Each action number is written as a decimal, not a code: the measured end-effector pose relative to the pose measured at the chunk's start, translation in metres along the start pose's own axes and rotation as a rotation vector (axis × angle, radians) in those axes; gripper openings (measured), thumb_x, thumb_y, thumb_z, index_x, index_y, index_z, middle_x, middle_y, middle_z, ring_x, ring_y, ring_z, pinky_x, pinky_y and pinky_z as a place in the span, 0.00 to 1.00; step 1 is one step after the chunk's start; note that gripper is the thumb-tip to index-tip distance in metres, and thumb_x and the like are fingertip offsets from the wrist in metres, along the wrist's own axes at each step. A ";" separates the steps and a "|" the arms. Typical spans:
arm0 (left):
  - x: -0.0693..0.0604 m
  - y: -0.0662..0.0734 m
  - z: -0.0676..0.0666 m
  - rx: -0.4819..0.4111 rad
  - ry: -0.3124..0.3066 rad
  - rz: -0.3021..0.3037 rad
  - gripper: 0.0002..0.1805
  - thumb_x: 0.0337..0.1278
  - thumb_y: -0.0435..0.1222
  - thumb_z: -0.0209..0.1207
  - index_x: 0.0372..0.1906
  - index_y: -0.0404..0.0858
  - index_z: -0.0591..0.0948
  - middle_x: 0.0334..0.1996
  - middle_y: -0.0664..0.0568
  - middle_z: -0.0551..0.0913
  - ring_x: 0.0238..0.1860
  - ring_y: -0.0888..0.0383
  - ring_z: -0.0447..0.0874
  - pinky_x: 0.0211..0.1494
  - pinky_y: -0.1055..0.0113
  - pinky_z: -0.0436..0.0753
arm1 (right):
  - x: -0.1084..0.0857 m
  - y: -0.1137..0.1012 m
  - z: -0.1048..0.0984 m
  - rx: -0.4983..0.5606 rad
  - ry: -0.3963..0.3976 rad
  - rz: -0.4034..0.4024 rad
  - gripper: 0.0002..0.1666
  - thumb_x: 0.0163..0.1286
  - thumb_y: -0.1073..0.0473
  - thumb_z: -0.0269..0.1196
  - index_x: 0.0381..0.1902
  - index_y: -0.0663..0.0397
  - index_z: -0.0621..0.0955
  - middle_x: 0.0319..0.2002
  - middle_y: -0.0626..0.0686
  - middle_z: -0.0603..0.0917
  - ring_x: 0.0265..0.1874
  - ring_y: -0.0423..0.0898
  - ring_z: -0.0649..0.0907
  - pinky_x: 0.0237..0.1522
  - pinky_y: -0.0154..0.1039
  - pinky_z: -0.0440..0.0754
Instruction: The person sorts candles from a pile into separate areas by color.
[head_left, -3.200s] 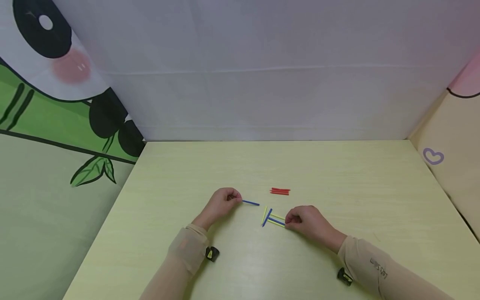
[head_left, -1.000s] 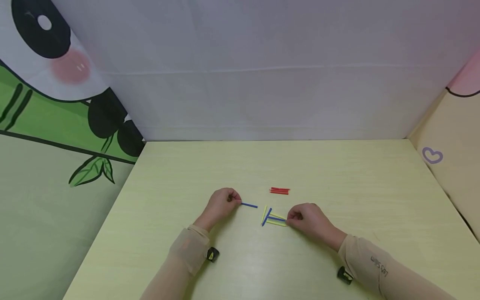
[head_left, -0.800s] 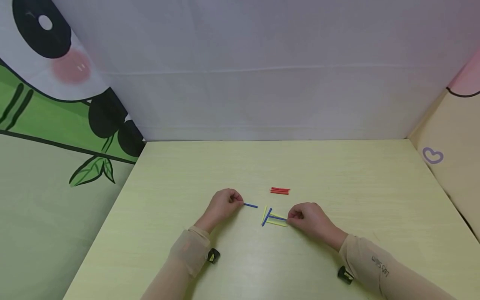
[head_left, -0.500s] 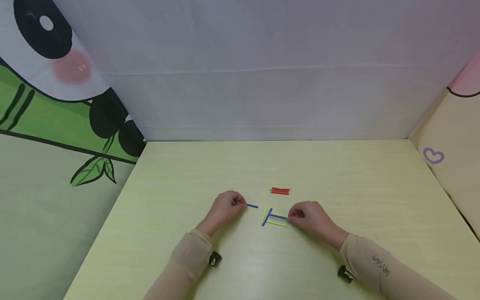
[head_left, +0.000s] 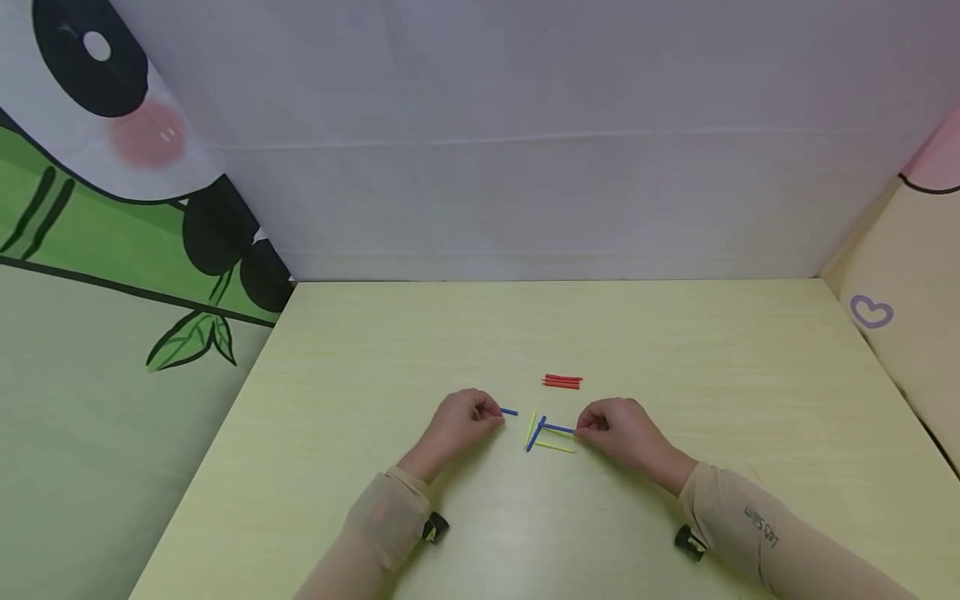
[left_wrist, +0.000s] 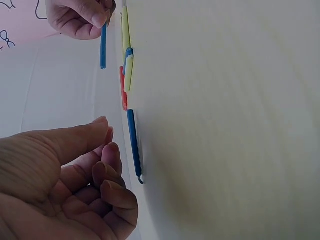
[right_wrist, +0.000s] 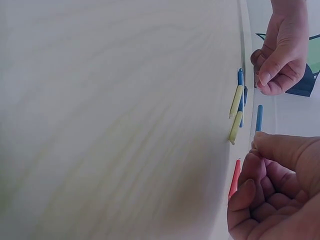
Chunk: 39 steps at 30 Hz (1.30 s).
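My right hand (head_left: 618, 429) pinches one end of a thin blue stick (right_wrist: 259, 117) between thumb and forefinger, holding it off the table. Beside it, my left hand (head_left: 461, 423) hovers with loosely curled fingers and nothing in them. Just past those fingers a second blue stick (left_wrist: 134, 142) lies on the table, partly hidden by the hand in the head view. Between both hands lie a slanted blue stick (head_left: 536, 434) and a yellow stick (head_left: 530, 430) along its left side. Two more yellow sticks, a nearer one (head_left: 555, 447) and a farther one (head_left: 561, 432), extend rightward.
Several red sticks (head_left: 562, 382) lie side by side behind the hands. The pale wooden table (head_left: 375, 333) meets a grey-white back panel (head_left: 525, 200). Printed side panels stand left and right. Small black cameras sit at both wrists.
My left hand slides right along the blue stick, which stays almost in place. My right hand shifts slightly away, raising its blue stick from between the yellow ones to above the farther one.
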<state>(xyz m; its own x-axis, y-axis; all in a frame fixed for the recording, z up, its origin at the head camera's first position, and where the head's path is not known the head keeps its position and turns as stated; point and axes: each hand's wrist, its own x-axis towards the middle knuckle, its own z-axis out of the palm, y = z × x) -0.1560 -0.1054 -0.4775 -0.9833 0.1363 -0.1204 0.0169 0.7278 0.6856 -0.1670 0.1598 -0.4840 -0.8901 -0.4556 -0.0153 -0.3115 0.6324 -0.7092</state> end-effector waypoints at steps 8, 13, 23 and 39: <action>-0.006 0.006 0.003 -0.012 -0.028 -0.033 0.03 0.57 0.35 0.67 0.31 0.41 0.84 0.26 0.57 0.79 0.30 0.59 0.73 0.35 0.67 0.75 | 0.002 0.000 0.000 0.007 0.006 -0.011 0.04 0.61 0.63 0.70 0.27 0.51 0.84 0.22 0.42 0.79 0.25 0.39 0.74 0.30 0.34 0.73; -0.008 0.005 0.005 0.003 -0.026 -0.002 0.03 0.56 0.35 0.68 0.30 0.42 0.84 0.25 0.58 0.78 0.29 0.60 0.73 0.34 0.68 0.74 | 0.006 -0.001 0.001 0.018 -0.006 0.018 0.04 0.61 0.62 0.69 0.27 0.51 0.84 0.22 0.42 0.79 0.25 0.40 0.74 0.30 0.35 0.73; -0.011 0.007 0.006 -0.017 -0.051 0.006 0.04 0.55 0.36 0.68 0.29 0.43 0.84 0.24 0.59 0.78 0.28 0.61 0.72 0.34 0.68 0.73 | 0.011 -0.004 0.002 0.010 -0.013 0.015 0.04 0.61 0.62 0.69 0.27 0.51 0.84 0.23 0.42 0.79 0.25 0.40 0.74 0.31 0.36 0.73; -0.019 0.007 0.008 -0.080 -0.086 0.010 0.03 0.56 0.36 0.68 0.29 0.43 0.85 0.25 0.59 0.80 0.29 0.61 0.73 0.33 0.69 0.73 | 0.016 -0.008 0.002 0.009 -0.035 0.020 0.04 0.62 0.61 0.69 0.27 0.50 0.84 0.23 0.42 0.80 0.25 0.40 0.75 0.34 0.38 0.75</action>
<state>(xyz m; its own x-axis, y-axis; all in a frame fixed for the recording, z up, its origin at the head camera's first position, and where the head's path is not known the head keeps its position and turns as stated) -0.1358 -0.0977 -0.4757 -0.9639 0.2032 -0.1721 0.0089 0.6704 0.7419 -0.1779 0.1464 -0.4797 -0.8838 -0.4648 -0.0545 -0.2905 0.6361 -0.7149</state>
